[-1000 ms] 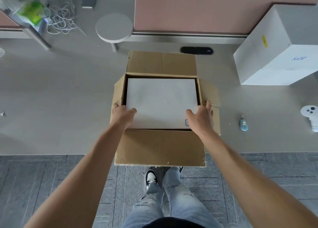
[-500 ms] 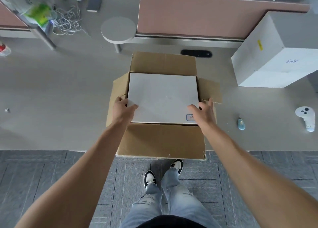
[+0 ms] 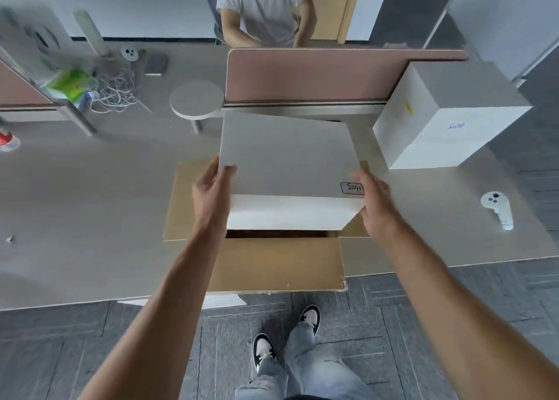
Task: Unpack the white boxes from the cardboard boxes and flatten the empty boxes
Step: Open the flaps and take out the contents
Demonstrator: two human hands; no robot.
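Both hands on the white box right now, it's up above the open cardboard box, tilted, far edge higher w/ the near face showing bright white. Left hand grips the box's left near corner, thumb curled over the top face, fingers round the side. Right hand holds the right near corner, fingers wrapped on the edge just beside a small handwritten label in blue ink. Box bottom edge hangs over the dark opening of the cardboard box, whether it's touching the rim can't tell. Cardboard box sits at the near edge of the grey table, flaps splayed out: near flap hangs over the table edge toward the floor, left flap flat on the tabletop, right flap mostly hidden behind the right hand. To the right, well apart, a second bigger white box stands on the table, blue scribble on its front, yellow mark on its side. Near that, a white controller lies on the table. Behind: pink divider panel, round grey stand, tangle of white cables at far left. Another person in a grey tee sits beyond the divider. Wearer's jeans and black-white sneakers on the dark floor below.
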